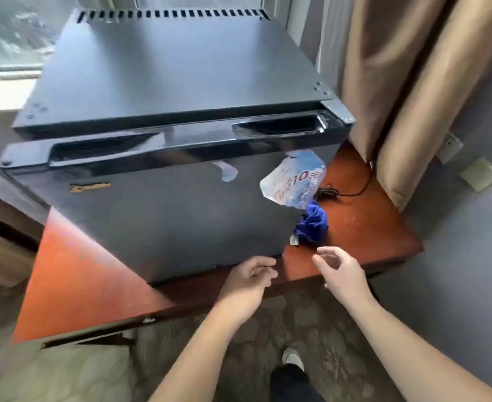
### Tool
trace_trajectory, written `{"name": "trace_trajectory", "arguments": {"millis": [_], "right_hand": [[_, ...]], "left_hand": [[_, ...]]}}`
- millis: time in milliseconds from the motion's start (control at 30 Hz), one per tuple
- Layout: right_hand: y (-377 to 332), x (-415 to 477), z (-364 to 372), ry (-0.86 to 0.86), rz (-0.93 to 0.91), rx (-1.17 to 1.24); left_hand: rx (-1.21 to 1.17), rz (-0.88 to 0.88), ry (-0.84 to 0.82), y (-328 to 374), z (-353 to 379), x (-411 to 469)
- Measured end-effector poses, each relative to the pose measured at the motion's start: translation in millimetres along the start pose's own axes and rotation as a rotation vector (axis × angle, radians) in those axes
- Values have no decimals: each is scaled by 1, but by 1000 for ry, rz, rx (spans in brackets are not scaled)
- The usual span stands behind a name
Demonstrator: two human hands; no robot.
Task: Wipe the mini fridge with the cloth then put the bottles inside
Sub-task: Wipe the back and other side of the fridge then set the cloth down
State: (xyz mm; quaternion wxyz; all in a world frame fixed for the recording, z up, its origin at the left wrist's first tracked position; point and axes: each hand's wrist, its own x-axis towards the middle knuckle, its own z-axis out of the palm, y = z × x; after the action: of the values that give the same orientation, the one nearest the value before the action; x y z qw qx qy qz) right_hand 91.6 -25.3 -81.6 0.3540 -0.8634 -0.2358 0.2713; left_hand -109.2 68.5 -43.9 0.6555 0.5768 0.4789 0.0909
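Note:
A black mini fridge [163, 117] stands on a reddish wooden table [363, 227], its door shut and facing me. A crumpled blue cloth [313, 223] lies on the table by the fridge's lower right corner. A peeling blue-and-white sticker [294, 178] hangs on the door's right edge. My left hand [252, 275] is at the bottom right corner of the door, fingers loosely curled and holding nothing. My right hand [339, 274] hovers just in front of the cloth, fingers spread and empty. No bottles are in view.
A black power cord [343, 191] lies on the table behind the cloth. Beige curtains [413, 91] hang at the right, with wall sockets [481, 174] beside them. A window [6, 33] is at the back left. Patterned carpet and my shoe [292, 359] are below.

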Motion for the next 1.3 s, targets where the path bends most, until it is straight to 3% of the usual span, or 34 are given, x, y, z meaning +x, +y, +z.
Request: {"name": "trace_trajectory", "arguments": {"millis": [200, 400, 567, 800, 933, 1067, 1300], "right_hand": [[4, 100, -17, -145, -96, -103], [13, 187, 17, -277, 98, -19], [29, 208, 30, -149, 199, 114], [1, 123, -9, -70, 137, 695], [-25, 55, -33, -58, 10, 768], [-57, -22, -48, -47, -93, 697], [-123, -167, -37, -259, -188, 783]], "left_hand": [[77, -110, 8, 31, 80, 33], [43, -177, 154, 48, 82, 45], [70, -218, 206, 35, 73, 48], [68, -247, 147, 34, 57, 41], [61, -197, 44, 33, 49, 31], [122, -55, -75, 13, 34, 12], [302, 386, -309, -14, -19, -36]]}}
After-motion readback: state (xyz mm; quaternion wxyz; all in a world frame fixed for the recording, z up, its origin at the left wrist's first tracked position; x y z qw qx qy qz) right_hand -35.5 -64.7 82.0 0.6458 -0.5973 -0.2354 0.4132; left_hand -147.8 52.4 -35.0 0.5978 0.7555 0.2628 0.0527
